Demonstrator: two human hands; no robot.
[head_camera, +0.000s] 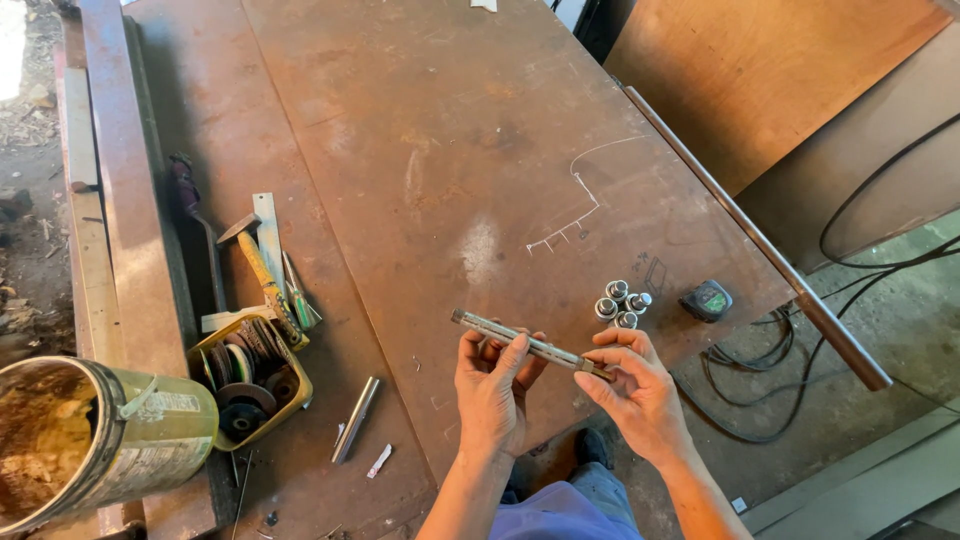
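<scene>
My left hand (492, 385) and my right hand (632, 385) hold a short metal bar (495, 328) between them, above the near edge of a rusty steel table (440, 170). The left fingers pinch the bar near its middle. The right fingertips grip its right end. The bar's left end sticks out free, tilted slightly up to the left. Just beyond the right hand, several small shiny metal cylinders (620, 303) stand clustered on the table.
A dark tape measure (707, 299) lies right of the cylinders. A yellow tray of grinding discs (247, 378), a hammer (258, 268), a metal rod (355, 419) and a rusty tin can (95, 440) sit at left. A long pipe (760, 245) runs along the table's right edge, cables below.
</scene>
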